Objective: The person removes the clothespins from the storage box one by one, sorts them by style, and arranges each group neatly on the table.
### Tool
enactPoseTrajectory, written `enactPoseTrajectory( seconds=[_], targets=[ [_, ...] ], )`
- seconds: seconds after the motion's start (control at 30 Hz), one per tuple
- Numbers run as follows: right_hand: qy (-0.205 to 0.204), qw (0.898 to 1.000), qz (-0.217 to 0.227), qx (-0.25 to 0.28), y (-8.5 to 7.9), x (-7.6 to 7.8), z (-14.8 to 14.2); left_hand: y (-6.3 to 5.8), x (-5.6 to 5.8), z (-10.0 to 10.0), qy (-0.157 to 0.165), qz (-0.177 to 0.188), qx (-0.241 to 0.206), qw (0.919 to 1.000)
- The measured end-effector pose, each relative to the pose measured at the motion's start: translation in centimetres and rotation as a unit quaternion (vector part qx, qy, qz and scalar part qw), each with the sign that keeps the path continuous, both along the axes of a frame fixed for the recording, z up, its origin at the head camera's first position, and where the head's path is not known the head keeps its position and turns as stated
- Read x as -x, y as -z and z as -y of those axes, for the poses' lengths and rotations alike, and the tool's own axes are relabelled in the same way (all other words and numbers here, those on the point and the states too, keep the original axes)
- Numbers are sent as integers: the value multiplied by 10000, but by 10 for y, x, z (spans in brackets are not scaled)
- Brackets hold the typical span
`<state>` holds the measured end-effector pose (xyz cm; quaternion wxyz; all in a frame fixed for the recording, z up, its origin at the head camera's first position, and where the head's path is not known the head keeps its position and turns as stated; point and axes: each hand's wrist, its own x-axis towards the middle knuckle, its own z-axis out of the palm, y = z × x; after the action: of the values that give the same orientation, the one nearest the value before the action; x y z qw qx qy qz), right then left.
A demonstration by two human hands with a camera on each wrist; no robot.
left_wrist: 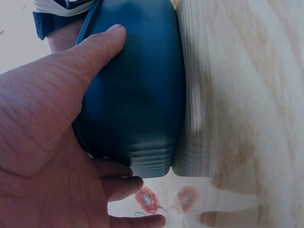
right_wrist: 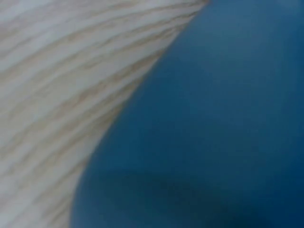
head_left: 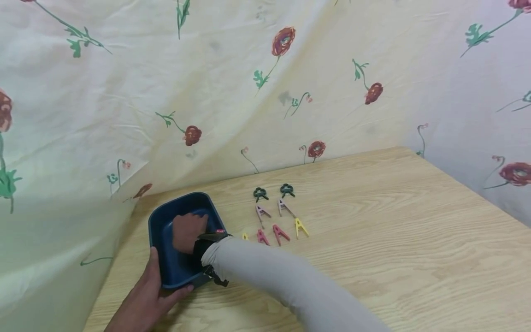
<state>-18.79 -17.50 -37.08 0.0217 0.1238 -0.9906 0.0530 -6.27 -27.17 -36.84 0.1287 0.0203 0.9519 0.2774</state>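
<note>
A dark blue plastic tub [head_left: 177, 272] stands at the left of the wooden table. My left hand [head_left: 145, 290] holds its near left corner, thumb along the near side and fingers round the left side. From the left wrist, the thumb lies against the tub's outer wall [left_wrist: 142, 85]. My right hand [head_left: 188, 233] reaches down inside the tub, back of the hand up; its fingers are hidden. The right wrist view shows only the blurred blue tub wall [right_wrist: 204, 118] and wood grain.
Right of the tub lie dark green clips [head_left: 286, 190], pale lilac clothespins [head_left: 261, 213], pink clothespins [head_left: 280, 234] and yellow clothespins [head_left: 301, 227]. My right sleeve [head_left: 265, 272] crosses in front of the tub's right side. A flowered cloth [head_left: 224, 92] hangs behind the table [head_left: 394, 230].
</note>
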Motion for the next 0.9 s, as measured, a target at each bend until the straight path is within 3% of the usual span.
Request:
enactPoseTrajectory(
  seconds=[0.33,0.57,0.9],
  targets=[
    [273,9994,-195,-69,-1,0,-4,0,2,-2,-171,319,310,9989],
    [200,9984,-359,394,-1,2,-7,-1,3,-3,-208,449,287,9984],
    [458,9893,-557,1271,-9,-5,-10,1,5,-2,-344,729,190,9966]
  ],
)
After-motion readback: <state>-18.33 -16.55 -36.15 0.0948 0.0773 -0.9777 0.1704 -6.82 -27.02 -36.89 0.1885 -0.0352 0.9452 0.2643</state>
